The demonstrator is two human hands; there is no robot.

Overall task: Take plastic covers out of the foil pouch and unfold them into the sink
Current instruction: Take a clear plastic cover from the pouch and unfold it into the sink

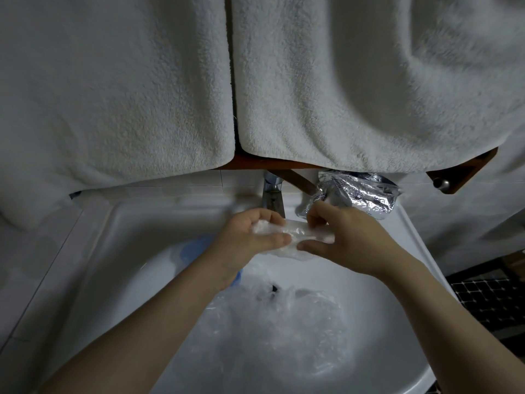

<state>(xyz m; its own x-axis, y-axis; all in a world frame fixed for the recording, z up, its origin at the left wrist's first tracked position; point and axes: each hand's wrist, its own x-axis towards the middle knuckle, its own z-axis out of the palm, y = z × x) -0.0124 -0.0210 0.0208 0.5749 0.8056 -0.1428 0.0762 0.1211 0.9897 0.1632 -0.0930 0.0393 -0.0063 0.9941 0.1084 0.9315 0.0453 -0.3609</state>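
1. Two hands hold one folded cover [295, 236] over the sink [136, 251], just in front of the tap [272, 194].
2. Left hand [250, 237]: fingers curled around the cover's left end, thumb lying along its lower edge.
3. Right hand [346, 237]: fingertips pinching the top edge, thumb under the right end, ready to pull it open.
4. Pouch [355, 196] sits on the back rim to the right of the tap, mouth toward my right hand. I cannot tell how many covers are left inside.
5. Loose plastic [278, 317] already lies spread in the basin below my wrists, partly over the drain. Something blue [199, 248] shows behind my left wrist; I can't tell what it is.
6. Risks, as I judge them:
   - Thin film clings to itself, so a sharp pull could tear it rather than open it.
   - If I drop it half-folded, it lands bunched on the plastic below.
   - My right knuckles are near the pouch, and a wide sweep could knock it into the basin.
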